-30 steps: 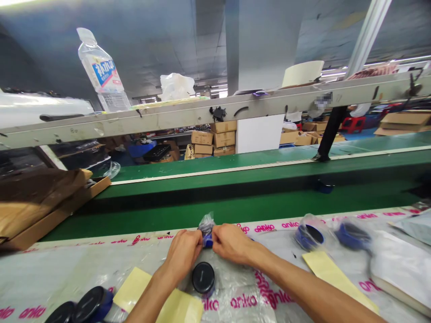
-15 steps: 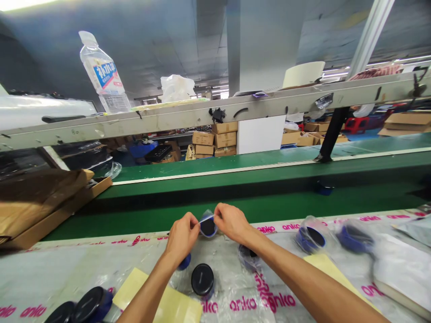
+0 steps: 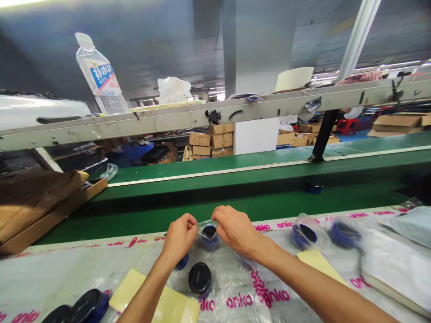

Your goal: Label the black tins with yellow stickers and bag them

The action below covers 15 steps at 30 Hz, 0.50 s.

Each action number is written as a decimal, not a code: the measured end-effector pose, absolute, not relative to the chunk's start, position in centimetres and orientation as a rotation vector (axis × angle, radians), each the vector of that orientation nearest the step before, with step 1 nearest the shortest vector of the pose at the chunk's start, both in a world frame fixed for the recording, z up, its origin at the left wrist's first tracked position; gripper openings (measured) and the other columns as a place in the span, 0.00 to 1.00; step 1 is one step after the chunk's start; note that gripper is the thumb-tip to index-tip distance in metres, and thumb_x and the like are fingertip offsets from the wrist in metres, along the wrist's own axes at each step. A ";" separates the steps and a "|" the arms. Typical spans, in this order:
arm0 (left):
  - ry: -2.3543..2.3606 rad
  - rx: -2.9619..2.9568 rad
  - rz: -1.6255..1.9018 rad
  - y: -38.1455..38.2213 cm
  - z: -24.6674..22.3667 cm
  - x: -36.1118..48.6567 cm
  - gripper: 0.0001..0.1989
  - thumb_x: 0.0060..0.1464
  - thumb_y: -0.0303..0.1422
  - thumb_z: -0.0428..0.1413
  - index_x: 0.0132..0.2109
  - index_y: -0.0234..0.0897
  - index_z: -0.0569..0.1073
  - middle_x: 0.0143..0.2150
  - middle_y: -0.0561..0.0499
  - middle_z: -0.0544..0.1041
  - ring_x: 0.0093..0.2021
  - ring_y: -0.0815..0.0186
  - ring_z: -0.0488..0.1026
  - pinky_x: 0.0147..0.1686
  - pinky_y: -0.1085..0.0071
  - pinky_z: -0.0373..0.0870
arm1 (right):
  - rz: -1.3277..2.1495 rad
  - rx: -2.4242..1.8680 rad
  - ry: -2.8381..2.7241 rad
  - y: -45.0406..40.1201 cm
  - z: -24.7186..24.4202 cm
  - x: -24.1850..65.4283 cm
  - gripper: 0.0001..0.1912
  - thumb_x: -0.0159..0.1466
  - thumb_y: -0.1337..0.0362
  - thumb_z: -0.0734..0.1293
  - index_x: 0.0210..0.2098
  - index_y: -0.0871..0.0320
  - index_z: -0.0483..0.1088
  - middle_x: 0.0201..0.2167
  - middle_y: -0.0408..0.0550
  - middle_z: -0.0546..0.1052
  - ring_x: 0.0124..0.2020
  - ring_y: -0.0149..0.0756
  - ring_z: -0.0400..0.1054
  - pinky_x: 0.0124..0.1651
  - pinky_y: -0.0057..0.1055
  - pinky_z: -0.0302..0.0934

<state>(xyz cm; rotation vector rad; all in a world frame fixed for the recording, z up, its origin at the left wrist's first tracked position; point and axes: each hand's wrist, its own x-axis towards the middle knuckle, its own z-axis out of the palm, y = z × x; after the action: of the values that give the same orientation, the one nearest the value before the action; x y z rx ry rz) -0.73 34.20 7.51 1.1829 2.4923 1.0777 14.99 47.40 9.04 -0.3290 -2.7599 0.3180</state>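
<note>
A clear plastic bag [image 3: 204, 224] is stretched between my two hands at the far edge of the covered table. Inside it sits a small blue round container [image 3: 210, 241] with a dark top. My left hand [image 3: 181, 237] pinches the bag's left edge, and my right hand [image 3: 232, 228] pinches its right edge. Just in front stands another blue container with a black lid [image 3: 200, 277], outside the hands. A further blue piece [image 3: 182, 262] shows partly behind my left wrist. Under my right forearm, more clear film is partly hidden.
Bagged blue containers [image 3: 303, 236] lie to the right, near a white stack [image 3: 397, 269]. Black-lidded containers [image 3: 85, 306] stand at lower left by yellow sheets [image 3: 178, 305]. Beyond runs a green conveyor [image 3: 151, 215], with a shelf rail [image 3: 161, 117] above and a cardboard box [image 3: 87, 197] at left.
The bagged container has dropped lower between my hands and now looks upright, with the bag's mouth pulled wide above it. The whole view has shifted slightly.
</note>
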 end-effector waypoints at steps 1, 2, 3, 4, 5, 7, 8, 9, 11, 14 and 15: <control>2.487 1.183 1.082 34.2 7.5 -0.9 0.05 0.49 0.30 0.52 0.33 0.40 0.72 0.26 0.54 0.77 0.29 0.65 0.73 0.31 0.72 0.62 | 0.302 -0.249 -2.782 47.1 8.9 15.1 0.13 0.68 0.70 0.61 0.50 0.56 0.72 0.51 0.49 0.77 0.51 0.41 0.70 0.48 0.32 0.61; 2.479 1.183 1.085 34.1 7.5 -1.0 0.05 0.49 0.31 0.52 0.33 0.40 0.72 0.26 0.54 0.77 0.29 0.64 0.73 0.32 0.72 0.63 | 0.287 -0.173 -2.808 46.9 8.7 15.1 0.11 0.69 0.67 0.63 0.50 0.55 0.72 0.51 0.49 0.76 0.51 0.42 0.71 0.48 0.32 0.62; 2.471 1.183 1.090 34.0 7.6 -1.0 0.05 0.49 0.32 0.52 0.33 0.40 0.73 0.27 0.54 0.77 0.30 0.64 0.74 0.32 0.71 0.64 | 0.271 -0.111 -2.834 46.6 8.4 15.1 0.11 0.68 0.65 0.65 0.50 0.55 0.72 0.50 0.49 0.77 0.49 0.43 0.72 0.46 0.33 0.63; 2.464 1.185 1.097 33.9 7.7 -1.0 0.06 0.50 0.34 0.51 0.32 0.40 0.73 0.27 0.54 0.77 0.30 0.63 0.74 0.33 0.71 0.65 | 0.254 -0.069 -2.859 46.4 8.2 15.0 0.11 0.68 0.63 0.67 0.50 0.56 0.72 0.49 0.51 0.77 0.47 0.44 0.73 0.44 0.33 0.64; 2.456 1.188 1.102 33.8 7.9 -1.0 0.07 0.51 0.35 0.51 0.32 0.40 0.72 0.27 0.53 0.77 0.31 0.62 0.74 0.34 0.70 0.66 | 0.236 -0.046 -2.881 46.2 7.9 14.8 0.11 0.67 0.64 0.68 0.49 0.58 0.72 0.47 0.52 0.78 0.44 0.45 0.74 0.42 0.34 0.65; 2.424 1.211 1.108 33.5 8.1 -0.8 0.09 0.52 0.38 0.50 0.32 0.40 0.72 0.31 0.51 0.79 0.34 0.60 0.76 0.37 0.68 0.68 | 0.204 -0.045 -2.916 46.0 7.5 14.6 0.09 0.66 0.68 0.67 0.46 0.61 0.73 0.42 0.54 0.79 0.40 0.45 0.75 0.38 0.34 0.65; 2.398 1.230 1.106 33.4 8.1 -0.7 0.10 0.52 0.40 0.51 0.31 0.40 0.72 0.34 0.50 0.80 0.37 0.59 0.77 0.39 0.67 0.69 | 0.195 -0.050 -2.930 46.1 7.5 14.6 0.08 0.66 0.69 0.66 0.45 0.61 0.74 0.41 0.54 0.79 0.39 0.45 0.75 0.37 0.34 0.65; 2.361 1.256 1.101 33.3 8.2 -0.6 0.11 0.52 0.42 0.51 0.31 0.40 0.71 0.37 0.48 0.81 0.40 0.57 0.77 0.42 0.65 0.70 | 0.189 -0.054 -2.941 46.2 7.5 14.6 0.08 0.66 0.70 0.65 0.43 0.61 0.74 0.40 0.53 0.80 0.39 0.44 0.75 0.37 0.33 0.65; 2.234 1.329 1.079 33.4 8.0 -0.4 0.13 0.52 0.44 0.53 0.30 0.40 0.70 0.45 0.46 0.82 0.46 0.54 0.78 0.46 0.63 0.72 | 0.182 -0.065 -2.956 46.5 7.9 14.9 0.07 0.66 0.69 0.66 0.42 0.59 0.75 0.41 0.52 0.80 0.40 0.43 0.75 0.37 0.32 0.65; 2.083 1.444 0.966 33.9 7.5 -0.2 0.12 0.51 0.42 0.58 0.40 0.41 0.72 0.50 0.48 0.81 0.50 0.55 0.78 0.51 0.63 0.72 | 0.167 -0.096 -2.970 47.0 8.8 15.8 0.06 0.65 0.66 0.68 0.41 0.56 0.76 0.42 0.47 0.79 0.41 0.41 0.75 0.36 0.31 0.64; 2.090 1.471 0.926 34.2 7.2 -0.1 0.18 0.48 0.40 0.61 0.47 0.42 0.72 0.52 0.50 0.81 0.51 0.56 0.78 0.53 0.63 0.72 | 0.168 -0.102 -2.966 47.2 9.0 16.2 0.06 0.65 0.65 0.68 0.42 0.55 0.76 0.42 0.46 0.79 0.41 0.41 0.75 0.35 0.31 0.63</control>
<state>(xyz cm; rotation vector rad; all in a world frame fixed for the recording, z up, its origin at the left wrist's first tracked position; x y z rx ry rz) -0.11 34.16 7.17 1.4713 2.0899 0.9259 16.20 47.19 8.98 -0.1020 -2.9660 0.1680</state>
